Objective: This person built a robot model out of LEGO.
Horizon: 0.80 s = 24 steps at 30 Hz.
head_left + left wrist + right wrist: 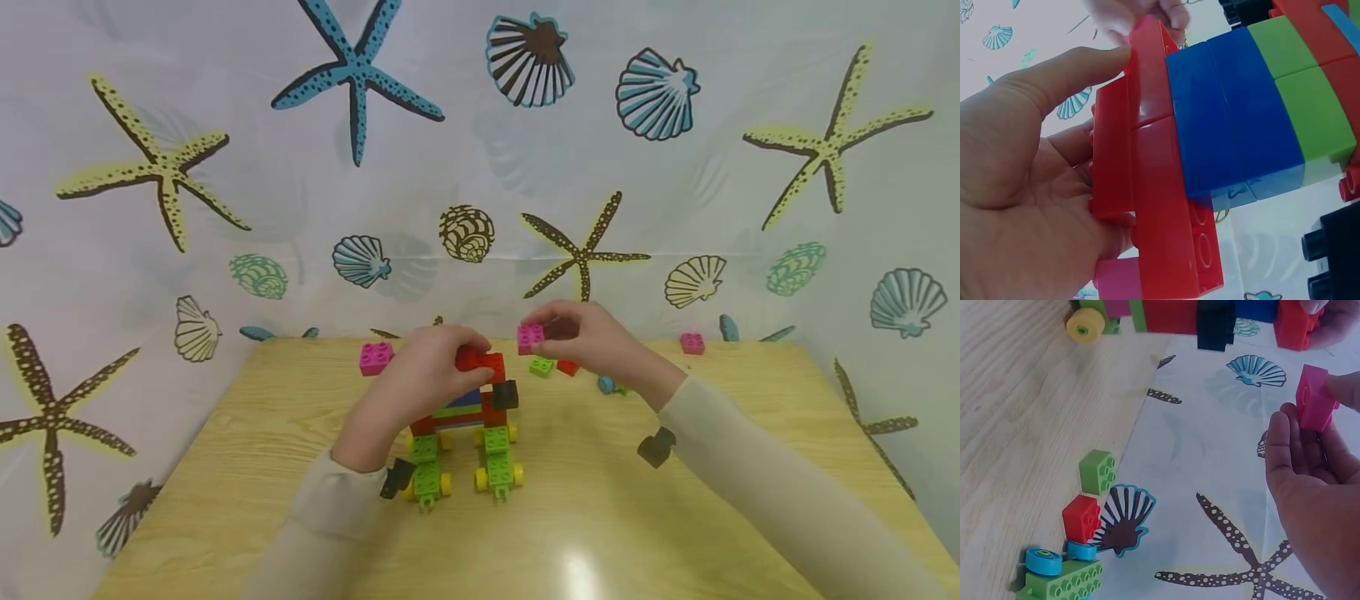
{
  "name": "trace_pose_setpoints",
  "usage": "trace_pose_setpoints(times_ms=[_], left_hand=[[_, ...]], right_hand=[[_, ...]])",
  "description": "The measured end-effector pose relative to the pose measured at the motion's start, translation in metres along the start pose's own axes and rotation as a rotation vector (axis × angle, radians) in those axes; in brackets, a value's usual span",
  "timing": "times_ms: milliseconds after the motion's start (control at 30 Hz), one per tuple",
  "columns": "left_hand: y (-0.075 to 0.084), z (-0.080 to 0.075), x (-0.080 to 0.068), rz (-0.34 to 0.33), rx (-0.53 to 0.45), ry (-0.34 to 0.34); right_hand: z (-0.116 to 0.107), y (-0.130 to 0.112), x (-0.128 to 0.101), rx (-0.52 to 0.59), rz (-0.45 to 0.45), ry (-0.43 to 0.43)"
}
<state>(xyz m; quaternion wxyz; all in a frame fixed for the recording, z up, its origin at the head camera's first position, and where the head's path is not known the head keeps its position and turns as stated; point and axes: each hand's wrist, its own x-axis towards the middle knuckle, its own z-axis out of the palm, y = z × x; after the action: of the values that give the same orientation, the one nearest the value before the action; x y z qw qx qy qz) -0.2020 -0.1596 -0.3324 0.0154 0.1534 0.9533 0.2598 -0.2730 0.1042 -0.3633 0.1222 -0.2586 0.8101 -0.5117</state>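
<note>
A toy brick vehicle [453, 410] stands on the table, with green wheeled bases [497, 467], yellow wheels and a body of red, blue and green bricks. My left hand [420, 371] grips the red bricks [1160, 206] along its top, thumb on one side and fingers on the other. To the right of the vehicle's top, my right hand [596, 337] holds a pink brick [530, 338] between thumb and fingers. In the right wrist view this pink brick [1316, 403] is apart from the vehicle. Black bricks [1338, 253] jut from the vehicle's side.
At the back of the table lie a pink brick [375, 358] on the left, a green brick [540, 366], a red brick [567, 367] and another pink brick [692, 343]. A green piece with blue wheels [1063, 581] is near them. A patterned cloth [480, 167] hangs behind.
</note>
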Motion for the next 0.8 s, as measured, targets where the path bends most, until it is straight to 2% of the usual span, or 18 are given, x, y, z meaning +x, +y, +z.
trace_pose_setpoints(times_ms=[300,633,800], left_hand=[[0.015,0.010,0.015,0.035,-0.021,-0.025],[0.027,0.016,0.027,0.103,-0.012,-0.033],[0.032,0.019,0.032,0.105,-0.001,-0.033]], right_hand=[[-0.005,-0.002,-0.018,0.051,-0.017,-0.010],[-0.008,-0.002,-0.023,0.039,-0.008,0.009],[-0.010,-0.002,-0.025,0.029,-0.016,0.015]])
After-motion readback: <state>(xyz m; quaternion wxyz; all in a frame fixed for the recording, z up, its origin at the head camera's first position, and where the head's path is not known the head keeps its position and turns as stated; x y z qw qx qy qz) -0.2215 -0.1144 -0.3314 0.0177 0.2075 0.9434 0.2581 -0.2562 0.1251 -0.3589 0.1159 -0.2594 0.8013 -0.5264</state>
